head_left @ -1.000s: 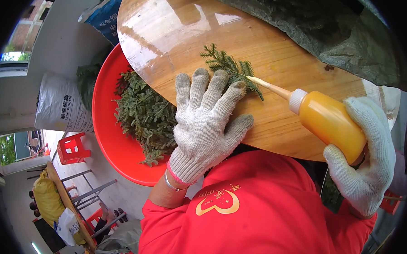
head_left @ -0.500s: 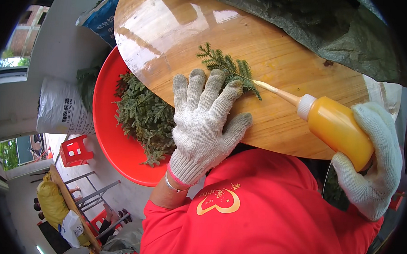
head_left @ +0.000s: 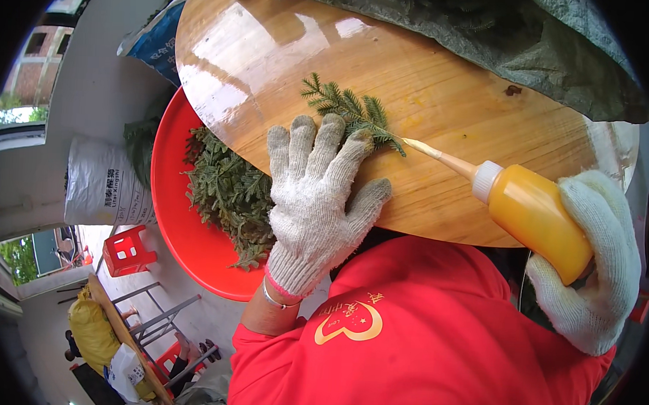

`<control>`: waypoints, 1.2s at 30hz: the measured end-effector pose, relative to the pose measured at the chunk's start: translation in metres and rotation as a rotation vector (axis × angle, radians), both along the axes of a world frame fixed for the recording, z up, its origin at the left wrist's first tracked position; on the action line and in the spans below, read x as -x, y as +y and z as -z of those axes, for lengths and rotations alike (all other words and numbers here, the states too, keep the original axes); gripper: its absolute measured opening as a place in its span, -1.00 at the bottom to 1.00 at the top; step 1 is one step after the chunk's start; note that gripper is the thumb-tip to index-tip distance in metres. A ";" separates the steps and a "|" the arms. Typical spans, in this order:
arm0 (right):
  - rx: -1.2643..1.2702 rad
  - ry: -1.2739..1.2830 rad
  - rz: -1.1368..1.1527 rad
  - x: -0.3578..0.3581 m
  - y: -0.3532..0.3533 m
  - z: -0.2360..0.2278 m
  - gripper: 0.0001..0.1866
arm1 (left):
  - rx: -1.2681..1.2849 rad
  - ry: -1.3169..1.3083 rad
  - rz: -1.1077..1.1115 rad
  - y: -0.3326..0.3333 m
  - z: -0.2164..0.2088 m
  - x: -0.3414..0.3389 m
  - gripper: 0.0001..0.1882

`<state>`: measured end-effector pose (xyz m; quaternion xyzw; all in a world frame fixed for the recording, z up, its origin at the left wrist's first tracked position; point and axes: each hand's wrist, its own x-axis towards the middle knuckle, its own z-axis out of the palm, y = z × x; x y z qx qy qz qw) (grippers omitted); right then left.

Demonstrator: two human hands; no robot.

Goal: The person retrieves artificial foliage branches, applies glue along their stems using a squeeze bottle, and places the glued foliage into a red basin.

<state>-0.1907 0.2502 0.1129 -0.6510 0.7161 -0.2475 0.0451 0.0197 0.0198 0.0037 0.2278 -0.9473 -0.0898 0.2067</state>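
Two gloved hands work above a red shirt (head_left: 421,315) that fills the lower part of the view. The left hand (head_left: 314,202), in a white knitted glove with greyed fingertips, lies palm down over the near table edge, flat and open with fingers spread and thumb apart; a silvery bracelet (head_left: 275,296) circles its wrist. The right hand (head_left: 600,265), also gloved in white, curls round the lower part of a yellow bottle (head_left: 537,219), which tilts so its long pale nozzle (head_left: 442,158) points leftward. A green sprig (head_left: 354,110) lies on the wooden table (head_left: 474,100), the left index fingertip against its lower edge. The nozzle tip sits at the sprig's stem end; whether they touch, I cannot tell. Left of the table, a red basin (head_left: 167,195) contains a heap of greenery (head_left: 231,191). Across the table's far side spreads a dark plastic sheet (head_left: 505,51). Farther off, a white sack (head_left: 104,186) stands near a red stool (head_left: 129,252), and a yellow sack (head_left: 93,331) rests on another table (head_left: 120,320).
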 end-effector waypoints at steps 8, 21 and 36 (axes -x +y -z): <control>-0.026 0.024 0.004 0.004 0.011 -0.001 -0.21 | -0.016 -0.009 -0.007 0.001 0.001 -0.001 -0.45; 0.016 -0.196 0.011 0.012 0.033 0.008 -0.18 | 0.008 -0.025 -0.002 0.002 -0.002 0.001 -0.45; -0.070 0.032 -0.009 -0.007 0.020 -0.006 -0.15 | 0.001 0.039 0.009 -0.002 -0.002 0.004 -0.55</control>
